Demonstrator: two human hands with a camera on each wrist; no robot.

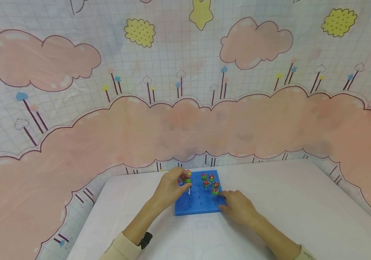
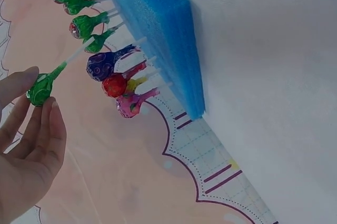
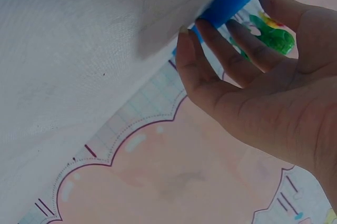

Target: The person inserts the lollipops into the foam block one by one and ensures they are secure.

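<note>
My left hand [image 1: 171,187] pinches a green-wrapped lollipop [image 2: 41,89] by its round head between thumb and fingers, over the left part of a blue foam board [image 1: 200,206]. Its bare white stick points toward the board in the left wrist view. Standing in the board's holes are several green-and-red lollipops [image 1: 206,183] on the right. A dark purple lollipop [image 2: 101,66], a red one [image 2: 114,84] and a pink one [image 2: 128,105] stand at the other side, partly behind my left hand in the head view. My right hand [image 1: 240,207] rests its fingertips against the board's right edge.
The board lies near the back of a table with a white cover [image 1: 289,195]. Rows of small holes show across its middle and front. Behind the table hangs a backdrop cloth [image 1: 185,126] with pink clouds. A dark band [image 1: 145,240] circles my left wrist.
</note>
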